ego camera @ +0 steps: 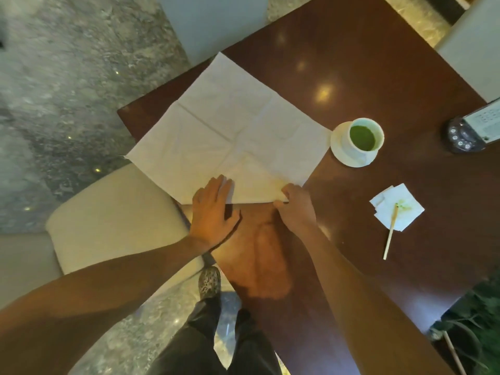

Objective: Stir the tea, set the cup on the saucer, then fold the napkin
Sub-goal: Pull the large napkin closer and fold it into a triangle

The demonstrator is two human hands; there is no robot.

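A large white napkin (227,131) lies spread flat on the dark wooden table (378,77), its near corner turned in along a straight fold. My left hand (213,209) presses flat on that folded edge, fingers apart. My right hand (296,205) pinches the fold's right end between thumb and fingers. To the right, a white cup (364,139) of green tea stands on its white saucer (339,152). A wooden stir stick (391,231) rests with its green-stained tip on a small white tissue (397,207).
A black desk phone (470,133) sits at the table's right edge. Cream chairs stand at the left (113,220), the far side (213,20) and the far right (473,44). A green plant (470,320) is at the lower right. My legs and shoe (209,282) stand on the marble floor.
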